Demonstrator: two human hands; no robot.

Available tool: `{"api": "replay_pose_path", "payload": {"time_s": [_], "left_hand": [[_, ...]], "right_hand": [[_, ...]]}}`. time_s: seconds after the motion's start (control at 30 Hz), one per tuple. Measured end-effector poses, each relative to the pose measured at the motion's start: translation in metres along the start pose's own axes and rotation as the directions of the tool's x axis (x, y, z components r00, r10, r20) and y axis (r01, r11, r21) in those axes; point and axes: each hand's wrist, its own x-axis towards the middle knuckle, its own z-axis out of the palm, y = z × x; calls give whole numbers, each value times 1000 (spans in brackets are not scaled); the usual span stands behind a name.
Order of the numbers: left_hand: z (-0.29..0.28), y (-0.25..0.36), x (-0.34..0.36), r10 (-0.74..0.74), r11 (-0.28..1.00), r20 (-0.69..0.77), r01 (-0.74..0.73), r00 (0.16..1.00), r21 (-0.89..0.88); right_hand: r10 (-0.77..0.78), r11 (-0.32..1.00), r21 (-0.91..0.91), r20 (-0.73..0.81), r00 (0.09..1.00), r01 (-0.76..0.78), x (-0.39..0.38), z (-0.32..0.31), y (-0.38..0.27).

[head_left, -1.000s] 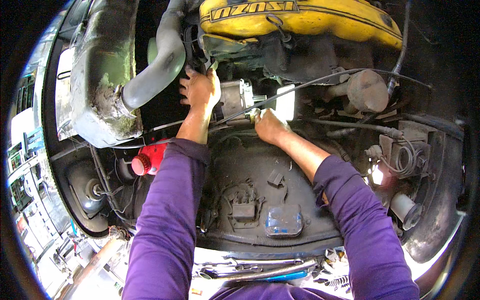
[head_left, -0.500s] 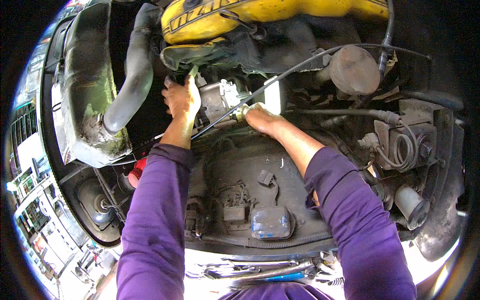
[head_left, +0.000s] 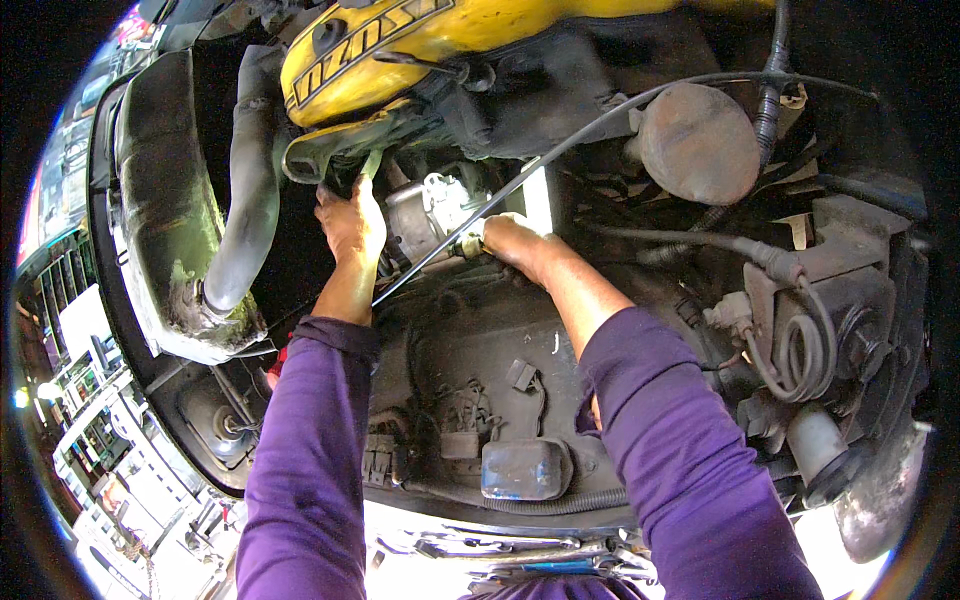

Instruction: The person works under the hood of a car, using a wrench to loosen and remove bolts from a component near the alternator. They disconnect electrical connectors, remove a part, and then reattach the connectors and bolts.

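Reaches in purple cloth sleeves [head_left: 305,460] over metal tools [head_left: 450,548] and a grey rectangular box with blue patches [head_left: 523,470] on a dark metal panel [head_left: 490,345]. Holds the left hand [head_left: 352,228] open, with thumb raised, just beside the left end of a silvery cylindrical metal unit [head_left: 412,222]. Curls the right hand [head_left: 517,242] at a brass-coloured round fitting [head_left: 469,244] on its near right side; cannot tell whether gripping. Has a thin black cable [head_left: 590,125] slanting across the unit, and beyond, a yellow engine cover [head_left: 490,22]

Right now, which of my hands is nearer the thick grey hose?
Your left hand; your right hand is beyond the silver housing, farther from the hose.
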Motion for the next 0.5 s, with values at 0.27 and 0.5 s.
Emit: {"api": "replay_pose_path", "payload": {"time_s": [0.27,0.5], "left_hand": [[4,-10,2,12,997,-29,-10,1000,75],[8,-26,12,135,990,-17,-134,991,46]], "right_hand": [[-13,999,-41,-40,999,11,-10,15,-9],[9,992,124,-15,1000,-7,-10,8,-4]]}}
